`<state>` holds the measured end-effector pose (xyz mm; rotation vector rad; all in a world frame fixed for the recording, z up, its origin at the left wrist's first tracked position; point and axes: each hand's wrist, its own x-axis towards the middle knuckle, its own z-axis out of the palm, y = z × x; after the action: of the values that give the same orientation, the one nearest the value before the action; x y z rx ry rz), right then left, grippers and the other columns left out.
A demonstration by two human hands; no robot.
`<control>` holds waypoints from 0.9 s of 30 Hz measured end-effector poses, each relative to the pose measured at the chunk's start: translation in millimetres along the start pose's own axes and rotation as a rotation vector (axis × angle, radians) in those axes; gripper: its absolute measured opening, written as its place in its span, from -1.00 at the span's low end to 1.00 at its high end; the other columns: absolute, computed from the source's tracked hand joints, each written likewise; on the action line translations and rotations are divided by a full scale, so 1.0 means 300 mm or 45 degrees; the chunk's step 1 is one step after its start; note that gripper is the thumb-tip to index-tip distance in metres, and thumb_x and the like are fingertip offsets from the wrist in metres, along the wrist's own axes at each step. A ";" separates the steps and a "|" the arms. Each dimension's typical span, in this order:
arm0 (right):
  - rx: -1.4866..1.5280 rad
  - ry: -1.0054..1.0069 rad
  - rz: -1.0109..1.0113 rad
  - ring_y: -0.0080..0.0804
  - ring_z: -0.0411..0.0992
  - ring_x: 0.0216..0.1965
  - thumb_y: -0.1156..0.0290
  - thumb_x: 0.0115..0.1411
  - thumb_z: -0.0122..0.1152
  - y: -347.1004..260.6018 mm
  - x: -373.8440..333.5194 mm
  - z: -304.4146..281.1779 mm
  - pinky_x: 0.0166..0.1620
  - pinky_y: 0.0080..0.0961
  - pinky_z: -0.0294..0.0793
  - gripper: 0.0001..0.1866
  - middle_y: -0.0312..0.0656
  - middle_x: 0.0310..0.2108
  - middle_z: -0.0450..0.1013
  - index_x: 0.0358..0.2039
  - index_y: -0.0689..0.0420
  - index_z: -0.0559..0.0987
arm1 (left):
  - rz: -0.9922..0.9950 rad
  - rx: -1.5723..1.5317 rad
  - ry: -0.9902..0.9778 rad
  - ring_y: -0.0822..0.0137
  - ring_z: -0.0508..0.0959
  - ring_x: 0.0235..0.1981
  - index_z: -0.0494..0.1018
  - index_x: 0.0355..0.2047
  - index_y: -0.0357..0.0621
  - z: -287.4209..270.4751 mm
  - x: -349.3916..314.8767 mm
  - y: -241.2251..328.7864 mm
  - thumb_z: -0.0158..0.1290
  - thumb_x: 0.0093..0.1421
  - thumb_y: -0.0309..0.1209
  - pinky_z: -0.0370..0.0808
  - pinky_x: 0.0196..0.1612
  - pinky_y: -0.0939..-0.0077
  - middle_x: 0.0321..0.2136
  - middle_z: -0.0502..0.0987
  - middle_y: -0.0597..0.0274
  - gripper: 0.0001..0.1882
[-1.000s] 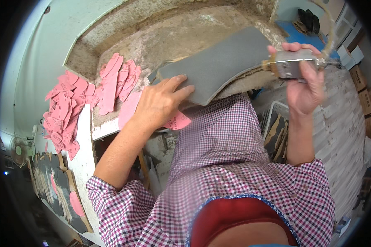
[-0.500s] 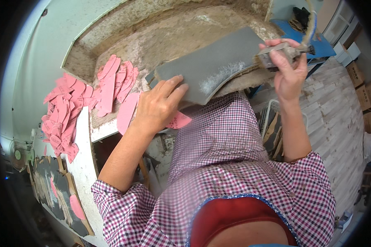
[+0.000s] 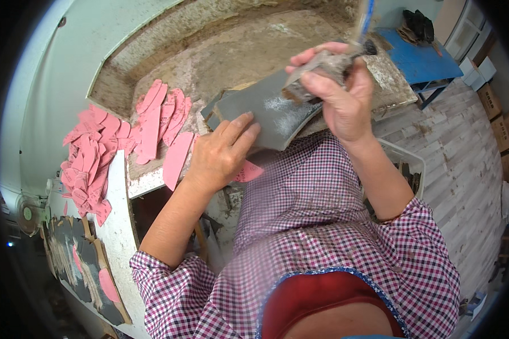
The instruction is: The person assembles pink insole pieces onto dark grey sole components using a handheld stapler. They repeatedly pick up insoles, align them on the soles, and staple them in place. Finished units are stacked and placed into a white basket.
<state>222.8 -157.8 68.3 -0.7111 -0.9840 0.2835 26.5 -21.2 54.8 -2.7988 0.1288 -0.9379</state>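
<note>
My left hand (image 3: pixel 223 152) presses flat on the near left part of a curved grey sheet (image 3: pixel 266 110) that lies on the worn workbench (image 3: pixel 220 56), fingers spread over its edge. My right hand (image 3: pixel 336 93) is closed around a glue-caked brush (image 3: pixel 328 62) with a blue handle, held over the sheet's right part. A whitish smear shows on the grey sheet just beside the brush. A pink cut piece (image 3: pixel 249 171) peeks out under my left palm.
Several pink sole-shaped pieces (image 3: pixel 152 121) lie fanned on the bench's left, more piled (image 3: pixel 87 164) further left. A blue table (image 3: pixel 418 56) stands at back right. Dark pieces on a board (image 3: pixel 79 265) sit at lower left; a white bin (image 3: pixel 404 164) stands beside my right arm.
My right hand has swung the brush leftward from the sheet's far right end onto its middle. The sheet now lies closer in front of me; my left hand stays pressed on it.
</note>
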 end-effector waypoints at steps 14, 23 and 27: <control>-0.254 0.351 -0.166 -0.24 0.53 -0.13 0.63 0.14 0.22 -0.074 0.142 -0.280 -0.01 -0.16 0.59 -0.73 -0.05 -0.23 0.52 -0.15 0.24 0.41 | -0.205 -0.053 -0.009 0.24 0.62 -0.27 0.52 -0.13 -0.09 0.028 -0.034 -0.006 0.17 -0.09 -0.54 0.56 -0.48 0.46 -0.09 0.51 0.20 -0.58; 0.513 0.267 0.141 -0.04 0.43 0.00 0.52 0.17 0.10 -0.030 -0.010 -0.279 0.11 0.44 0.32 -0.76 0.01 -0.19 0.48 -0.13 0.23 0.44 | -0.958 -0.671 -0.016 -0.08 0.61 -0.25 0.53 -0.10 -0.14 0.104 0.014 -0.126 0.09 0.22 -0.40 0.53 -0.21 0.26 -0.32 0.60 -0.10 -0.76; 0.663 0.274 0.310 -0.06 0.40 0.03 0.47 0.20 0.10 0.081 -0.019 -0.272 0.16 0.42 0.25 -0.74 0.04 -0.13 0.47 -0.09 0.23 0.43 | -1.110 -0.933 0.271 0.42 0.56 -0.22 0.50 -0.02 -0.27 0.122 0.010 -0.151 0.08 0.27 -0.42 0.47 -0.09 0.47 -0.22 0.66 0.09 -0.69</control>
<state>290.2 -177.0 19.5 -0.3702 -0.5793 0.6361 52.0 28.1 36.9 -3.4344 -0.9922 -1.6269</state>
